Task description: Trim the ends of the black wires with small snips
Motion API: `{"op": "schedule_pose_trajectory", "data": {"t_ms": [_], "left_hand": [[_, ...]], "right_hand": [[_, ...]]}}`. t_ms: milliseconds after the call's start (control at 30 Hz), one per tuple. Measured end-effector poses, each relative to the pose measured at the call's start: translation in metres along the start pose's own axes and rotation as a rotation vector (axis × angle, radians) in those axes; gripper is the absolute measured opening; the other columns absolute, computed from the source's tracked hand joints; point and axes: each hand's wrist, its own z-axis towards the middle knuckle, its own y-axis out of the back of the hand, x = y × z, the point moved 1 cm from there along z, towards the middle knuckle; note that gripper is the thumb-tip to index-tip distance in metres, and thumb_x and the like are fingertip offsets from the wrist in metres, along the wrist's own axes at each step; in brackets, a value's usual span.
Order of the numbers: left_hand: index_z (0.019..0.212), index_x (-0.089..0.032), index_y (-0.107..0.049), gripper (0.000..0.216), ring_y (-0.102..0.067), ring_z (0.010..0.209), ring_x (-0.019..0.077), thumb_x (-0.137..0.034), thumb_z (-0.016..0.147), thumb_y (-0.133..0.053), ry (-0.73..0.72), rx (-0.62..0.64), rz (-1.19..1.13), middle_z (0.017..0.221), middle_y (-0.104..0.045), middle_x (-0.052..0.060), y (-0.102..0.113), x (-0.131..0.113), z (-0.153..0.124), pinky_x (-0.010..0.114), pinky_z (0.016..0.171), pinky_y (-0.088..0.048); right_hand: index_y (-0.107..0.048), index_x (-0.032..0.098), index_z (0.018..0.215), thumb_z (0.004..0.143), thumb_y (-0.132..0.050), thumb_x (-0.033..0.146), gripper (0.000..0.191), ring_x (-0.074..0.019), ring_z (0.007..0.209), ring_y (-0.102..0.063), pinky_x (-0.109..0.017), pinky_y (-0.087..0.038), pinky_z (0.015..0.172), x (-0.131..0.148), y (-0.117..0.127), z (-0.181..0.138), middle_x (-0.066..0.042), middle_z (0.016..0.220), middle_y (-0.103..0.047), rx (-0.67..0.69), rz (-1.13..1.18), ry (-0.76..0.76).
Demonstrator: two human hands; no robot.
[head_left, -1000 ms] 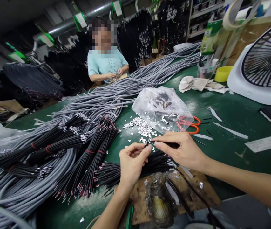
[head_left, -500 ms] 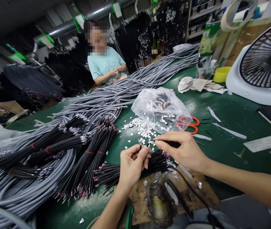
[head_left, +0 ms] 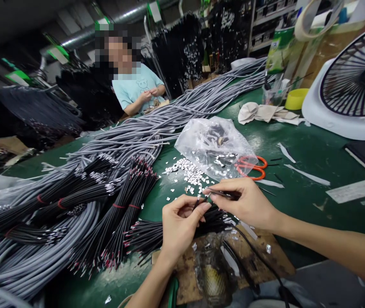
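My left hand (head_left: pixel 179 223) pinches a short black wire (head_left: pixel 197 203) between thumb and fingertips. In my right hand (head_left: pixel 252 202) are dark, slim tweezers (head_left: pixel 223 193), their tips pointing left at the wire's end. The two hands' fingertips nearly meet; whether anything sits in the tweezer tips is too small to tell. Just beyond them lies a scattered heap of small silvery foil pieces (head_left: pixel 189 170). Under my hands a bundle of black wires (head_left: pixel 148 234) with pinkish-red ends rests on the green table (head_left: pixel 301 149).
Left are tied black wire bundles (head_left: pixel 118 214) and thick grey cables (head_left: pixel 18 273). A clear plastic bag (head_left: pixel 198 137), orange-handled scissors (head_left: pixel 262 171) and a white fan (head_left: pixel 320 107) lie beyond. A stained board (head_left: pixel 272 256) is close to me. A person (head_left: pixel 137 87) sits across the table.
My left fingers have shifted slightly right, and the wire now tilts towards the tweezers. The tweezers show more plainly at the wire's end. The person opposite appears farther left.
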Motion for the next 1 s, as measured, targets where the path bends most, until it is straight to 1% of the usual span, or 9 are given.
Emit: {"op": "schedule_pose_trajectory", "data": {"t_ms": [67,200,267,333,400,567,800,867,1000], "left_hand": [[0.064,-0.013,-0.062,0.014,-0.044,0.037,0.0058,-0.025,0.067,-0.068,-0.019,0.04,0.008,0.045,-0.052,-0.004,0.0004,0.0008,-0.0005,0.016,0.037,-0.034],[0.061,-0.013,-0.058,0.025,-0.041,0.038,0.005,-0.03,0.079,-0.056,-0.06,0.217,0.029,0.046,-0.047,-0.004,0.0013,0.0,-0.0027,0.017,0.039,-0.031],[0.062,-0.013,-0.057,0.029,-0.038,0.038,0.0049,-0.032,0.082,-0.051,-0.047,0.264,0.041,0.044,-0.043,-0.004,0.0021,-0.0008,-0.0033,0.017,0.039,-0.029],[0.062,-0.013,-0.055,0.031,-0.034,0.037,0.0049,-0.035,0.083,-0.049,-0.04,0.249,0.041,0.042,-0.04,-0.005,0.0026,-0.0018,-0.003,0.018,0.039,-0.026],[0.06,-0.013,-0.054,0.032,-0.034,0.037,0.0049,-0.036,0.082,-0.05,-0.05,0.198,0.037,0.041,-0.039,-0.005,0.0025,-0.0028,-0.0021,0.018,0.039,-0.026],[0.059,-0.013,-0.057,0.024,-0.039,0.038,0.0053,-0.032,0.073,-0.062,-0.045,0.068,0.028,0.044,-0.046,-0.004,0.0008,-0.0026,-0.0003,0.017,0.039,-0.031],[0.063,-0.012,-0.061,0.015,-0.044,0.039,0.0055,-0.025,0.067,-0.068,-0.018,0.031,-0.001,0.047,-0.053,-0.004,0.0008,-0.0005,-0.0003,0.016,0.038,-0.034],[0.061,-0.012,-0.06,0.017,-0.044,0.039,0.0051,-0.026,0.07,-0.065,-0.017,0.072,0.009,0.047,-0.052,-0.004,0.0012,0.0004,-0.0007,0.015,0.039,-0.033],[0.06,-0.012,-0.057,0.03,-0.038,0.035,0.004,-0.033,0.081,-0.052,-0.008,0.294,0.019,0.042,-0.041,-0.006,0.0007,0.0023,-0.0023,0.015,0.037,-0.029]], "right_hand": [[-0.071,0.018,0.083,0.072,-0.056,0.015,0.019,-0.0122,0.061,-0.06,-0.022,-0.046,0.052,-0.002,-0.0006,0.0007,-0.002,0.075,-0.069,-0.005,-0.011,-0.01],[-0.071,0.018,0.082,0.073,-0.056,0.016,0.017,-0.0136,0.066,-0.062,-0.023,-0.047,0.055,-0.0058,-0.0018,0.0024,-0.002,0.077,-0.07,-0.019,-0.029,-0.012],[-0.071,0.017,0.081,0.073,-0.056,0.016,0.017,-0.0139,0.066,-0.062,-0.023,-0.047,0.055,-0.0049,-0.0017,0.0029,-0.003,0.077,-0.07,-0.023,-0.024,-0.017],[-0.071,0.016,0.081,0.074,-0.055,0.018,0.017,-0.0139,0.064,-0.062,-0.022,-0.047,0.054,-0.002,-0.0013,0.0025,-0.003,0.076,-0.07,-0.024,-0.004,-0.024],[-0.071,0.016,0.081,0.074,-0.056,0.021,0.017,-0.0139,0.063,-0.061,-0.022,-0.046,0.051,0.0009,-0.0008,0.0015,-0.004,0.075,-0.07,-0.022,0.022,-0.035],[-0.071,0.015,0.081,0.071,-0.061,0.026,0.018,-0.0138,0.059,-0.06,-0.022,-0.045,0.048,0.002,-0.0009,-0.0007,-0.005,0.072,-0.069,-0.014,0.013,-0.062],[-0.07,0.014,0.075,0.07,-0.058,0.019,0.014,-0.0124,0.055,-0.059,-0.021,-0.044,0.045,0.001,-0.0011,0.0002,-0.004,0.068,-0.068,-0.035,0.014,-0.059],[-0.07,0.014,0.074,0.07,-0.058,0.017,0.013,-0.012,0.055,-0.059,-0.021,-0.044,0.046,-0.0001,-0.0015,0.0003,-0.003,0.068,-0.068,-0.036,-0.001,-0.05],[-0.07,0.016,0.076,0.07,-0.058,0.014,0.013,-0.0125,0.061,-0.061,-0.021,-0.046,0.052,-0.0048,-0.0024,0.0019,-0.002,0.072,-0.069,-0.054,-0.054,-0.027]]}}
